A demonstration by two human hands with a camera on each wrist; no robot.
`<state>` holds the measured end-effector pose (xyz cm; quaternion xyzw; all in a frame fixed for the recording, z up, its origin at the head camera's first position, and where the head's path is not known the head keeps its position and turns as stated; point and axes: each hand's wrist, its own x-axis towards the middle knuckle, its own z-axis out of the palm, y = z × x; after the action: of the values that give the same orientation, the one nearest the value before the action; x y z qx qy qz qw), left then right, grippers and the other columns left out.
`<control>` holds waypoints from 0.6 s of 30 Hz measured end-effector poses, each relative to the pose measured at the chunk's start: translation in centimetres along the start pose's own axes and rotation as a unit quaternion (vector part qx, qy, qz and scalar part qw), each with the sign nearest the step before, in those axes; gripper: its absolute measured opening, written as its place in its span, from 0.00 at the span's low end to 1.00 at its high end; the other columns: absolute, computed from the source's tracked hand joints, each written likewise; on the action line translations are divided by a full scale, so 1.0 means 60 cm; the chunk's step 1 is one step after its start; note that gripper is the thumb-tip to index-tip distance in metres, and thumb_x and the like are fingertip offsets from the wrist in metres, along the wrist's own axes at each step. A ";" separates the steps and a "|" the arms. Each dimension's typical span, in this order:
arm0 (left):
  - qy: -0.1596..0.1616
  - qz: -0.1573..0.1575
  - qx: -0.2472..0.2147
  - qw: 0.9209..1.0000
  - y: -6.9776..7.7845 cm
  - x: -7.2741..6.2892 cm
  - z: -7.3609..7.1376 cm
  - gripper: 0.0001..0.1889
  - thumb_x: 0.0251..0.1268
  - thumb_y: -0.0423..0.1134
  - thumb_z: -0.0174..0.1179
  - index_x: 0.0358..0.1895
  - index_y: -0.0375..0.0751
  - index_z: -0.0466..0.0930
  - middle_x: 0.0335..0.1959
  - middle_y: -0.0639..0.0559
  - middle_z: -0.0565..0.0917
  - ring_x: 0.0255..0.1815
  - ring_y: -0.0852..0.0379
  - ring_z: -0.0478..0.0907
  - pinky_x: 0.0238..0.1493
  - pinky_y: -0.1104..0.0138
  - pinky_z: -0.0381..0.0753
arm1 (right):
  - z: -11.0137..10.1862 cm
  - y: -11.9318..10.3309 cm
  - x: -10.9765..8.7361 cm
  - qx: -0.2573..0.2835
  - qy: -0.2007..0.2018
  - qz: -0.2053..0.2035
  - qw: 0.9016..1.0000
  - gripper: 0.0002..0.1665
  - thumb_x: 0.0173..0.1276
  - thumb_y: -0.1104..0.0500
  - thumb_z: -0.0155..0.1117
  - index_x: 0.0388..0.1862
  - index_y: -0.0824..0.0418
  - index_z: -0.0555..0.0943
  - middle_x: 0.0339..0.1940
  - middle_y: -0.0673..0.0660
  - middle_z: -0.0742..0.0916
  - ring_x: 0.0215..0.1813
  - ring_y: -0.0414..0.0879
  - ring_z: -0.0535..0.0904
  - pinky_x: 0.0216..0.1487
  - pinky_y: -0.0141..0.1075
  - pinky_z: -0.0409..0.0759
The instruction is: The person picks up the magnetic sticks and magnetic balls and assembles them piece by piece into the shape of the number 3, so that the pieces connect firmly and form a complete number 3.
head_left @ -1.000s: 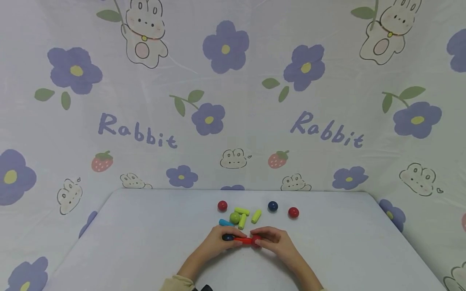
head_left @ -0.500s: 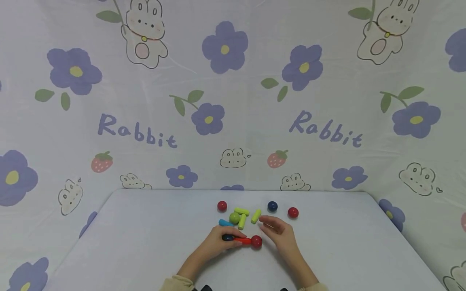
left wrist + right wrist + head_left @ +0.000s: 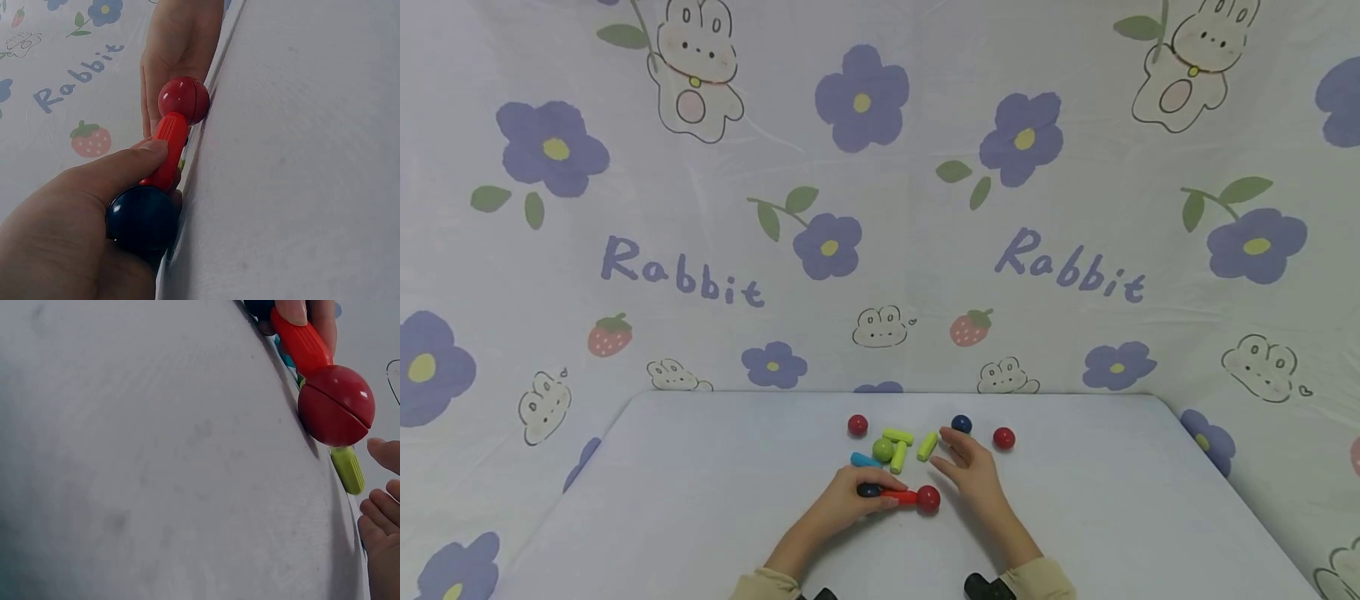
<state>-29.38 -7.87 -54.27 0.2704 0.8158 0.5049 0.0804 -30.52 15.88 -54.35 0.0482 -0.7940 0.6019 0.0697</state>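
Note:
My left hand [image 3: 841, 502] pinches a red rod [image 3: 171, 140] between thumb and fingers. At the rod's far end sits a red ball [image 3: 181, 100] with a groove round it; a dark blue ball [image 3: 142, 219] is at its near end, inside the hand. To the right, my right hand [image 3: 979, 479] is held with thumb and fingers spread, holding nothing. Its fingertips are beside a yellow-green rod [image 3: 928, 446] and overlap a loose dark blue ball [image 3: 962, 424] in the head view. In the right wrist view, the red ball [image 3: 336, 405] is close to the right thumb.
Behind the hands lie more yellow-green rods [image 3: 898, 436], a green ball [image 3: 883, 450] and a blue rod [image 3: 865, 459] partly behind the left hand. Loose red balls [image 3: 857, 425] flank the group. A patterned cloth [image 3: 925, 250] hangs behind the white table [image 3: 700, 467].
My right hand has let go of the red ball and moved away toward the yellow-green rod and the loose blue ball. My left hand keeps its hold on the red rod in the same place.

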 end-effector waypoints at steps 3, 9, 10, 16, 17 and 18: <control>0.000 -0.003 -0.005 1.000 0.001 -0.001 0.000 0.11 0.61 0.46 0.67 0.46 0.58 0.87 0.47 0.60 0.87 0.52 0.63 0.79 0.60 0.68 0.74 | 0.004 -0.002 0.003 -0.022 0.001 0.003 1.000 0.35 0.61 0.65 0.70 0.67 0.67 0.71 0.68 0.64 0.76 0.73 0.57 0.68 0.69 0.40 0.69; 0.001 -0.002 -0.003 1.000 0.002 -0.001 0.000 0.10 0.61 0.45 0.67 0.46 0.58 0.87 0.46 0.60 0.87 0.52 0.63 0.79 0.60 0.68 0.74 | 0.010 -0.004 0.009 -0.044 -0.002 0.013 0.999 0.36 0.60 0.66 0.70 0.67 0.67 0.70 0.69 0.65 0.75 0.73 0.58 0.68 0.69 0.41 0.69; 0.001 -0.003 -0.002 1.000 0.003 -0.001 0.000 0.10 0.61 0.45 0.67 0.46 0.58 0.87 0.46 0.60 0.87 0.52 0.63 0.79 0.60 0.68 0.74 | 0.011 -0.003 0.011 -0.047 -0.002 0.012 0.999 0.36 0.60 0.66 0.70 0.67 0.67 0.70 0.69 0.65 0.76 0.73 0.57 0.68 0.69 0.41 0.70; 0.001 -0.007 0.000 1.000 0.004 -0.001 0.000 0.10 0.61 0.45 0.67 0.46 0.59 0.87 0.46 0.60 0.87 0.52 0.63 0.79 0.60 0.68 0.74 | 0.017 -0.001 0.021 -0.069 -0.006 -0.006 0.998 0.35 0.59 0.66 0.71 0.66 0.67 0.72 0.67 0.65 0.77 0.71 0.57 0.71 0.68 0.41 0.71; 0.001 -0.007 0.000 1.000 0.004 -0.001 0.000 0.10 0.61 0.45 0.67 0.46 0.59 0.87 0.46 0.60 0.87 0.51 0.63 0.79 0.59 0.68 0.74 | 0.018 -0.002 0.021 -0.076 -0.005 -0.007 0.997 0.35 0.58 0.66 0.71 0.65 0.67 0.72 0.67 0.64 0.78 0.71 0.57 0.72 0.68 0.42 0.71; 0.001 -0.007 -0.001 1.000 0.004 -0.001 0.000 0.10 0.61 0.45 0.67 0.46 0.58 0.87 0.46 0.60 0.87 0.51 0.63 0.79 0.59 0.69 0.75 | 0.019 -0.004 0.022 -0.082 -0.004 -0.006 0.997 0.35 0.58 0.66 0.72 0.65 0.66 0.72 0.67 0.64 0.78 0.71 0.57 0.72 0.68 0.42 0.71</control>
<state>-29.25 -7.82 -54.05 0.2639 0.8173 0.5054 0.0837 -31.82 14.75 -54.20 0.0498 -0.8409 0.5338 0.0741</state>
